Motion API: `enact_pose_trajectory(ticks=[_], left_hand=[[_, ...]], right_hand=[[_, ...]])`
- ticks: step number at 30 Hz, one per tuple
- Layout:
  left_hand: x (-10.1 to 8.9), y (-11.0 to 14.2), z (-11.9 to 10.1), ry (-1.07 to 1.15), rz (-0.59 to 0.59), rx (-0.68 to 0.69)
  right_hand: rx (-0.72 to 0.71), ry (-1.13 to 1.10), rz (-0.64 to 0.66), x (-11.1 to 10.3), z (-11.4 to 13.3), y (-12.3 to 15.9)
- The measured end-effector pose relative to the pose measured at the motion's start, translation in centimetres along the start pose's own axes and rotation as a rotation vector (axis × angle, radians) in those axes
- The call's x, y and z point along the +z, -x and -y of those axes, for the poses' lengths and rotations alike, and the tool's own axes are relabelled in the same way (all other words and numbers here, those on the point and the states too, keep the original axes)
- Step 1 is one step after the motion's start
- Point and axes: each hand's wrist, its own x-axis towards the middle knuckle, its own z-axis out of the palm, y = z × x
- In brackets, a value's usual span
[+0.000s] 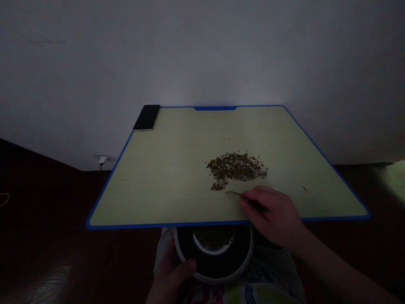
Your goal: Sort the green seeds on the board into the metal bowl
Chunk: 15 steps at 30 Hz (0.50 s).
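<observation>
My right hand point(274, 213) is closed around a slim metal utensil point(236, 194) near the table's front edge. The utensil's thin tip points left, just below a small cluster of dark greenish-brown seeds; whether it is a fork, spoon or tweezers is too dim to tell. Beyond it, the main heap of seeds point(236, 166) lies spread on the pale tabletop point(152, 181). Below the front edge, my left hand point(175, 270) grips the left rim of a metal bowl point(221, 276), thumb over the rim. More seeds appear at the bowl's bottom, and the table edge hides its far side.
A dark phone point(147, 118) lies at the table's back left corner. One small reddish-brown sliver point(304, 188) is to the right. The blue-edged table stands against a wall point(202, 50), where a white plug point(103, 160) sits in a socket at left. My lap is under the bowl.
</observation>
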Motion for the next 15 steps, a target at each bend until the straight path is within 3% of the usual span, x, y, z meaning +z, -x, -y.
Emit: enact_pose_trajectory(ticks=[10, 15], left_hand=[[0.19, -0.01, -0.24, 0.004, 0.035, -0.028], [-0.21, -0.43, -0.30, -0.043, 0.065, 0.019]], right_hand=[[-0.019, 0.049, 0.011, 1.02, 0.64, -0.63], [0.047, 0.058, 0.019, 0.94, 0.74, -0.82]])
